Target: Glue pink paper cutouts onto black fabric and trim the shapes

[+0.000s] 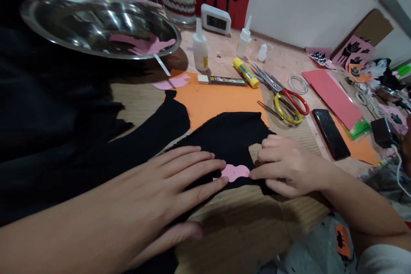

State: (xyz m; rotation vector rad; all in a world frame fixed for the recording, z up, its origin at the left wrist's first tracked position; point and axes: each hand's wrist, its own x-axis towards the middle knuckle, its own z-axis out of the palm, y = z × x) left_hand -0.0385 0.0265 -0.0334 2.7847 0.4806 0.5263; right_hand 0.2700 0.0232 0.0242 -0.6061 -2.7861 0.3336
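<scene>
A small pink paper cutout (235, 172) lies on a piece of black cloth (231, 135) spread over the wooden table. My left hand (167, 184) lies flat on the cloth, fingers stretched out, fingertips touching the cutout's left end. My right hand (284, 165) has its fingers curled and pressed together, with the fingertips on the cutout's right end. Under the cloth's far edge lies an orange sheet (212, 100).
A steel bowl (64, 34) with pink scraps sits at the back left. Behind the orange sheet are glue bottles (200, 49), a yellow glue stick (245, 72), scissors (285, 98), a tape ring (298, 84) and a clock (215, 19). A phone (330, 133) and red paper (334, 96) lie right.
</scene>
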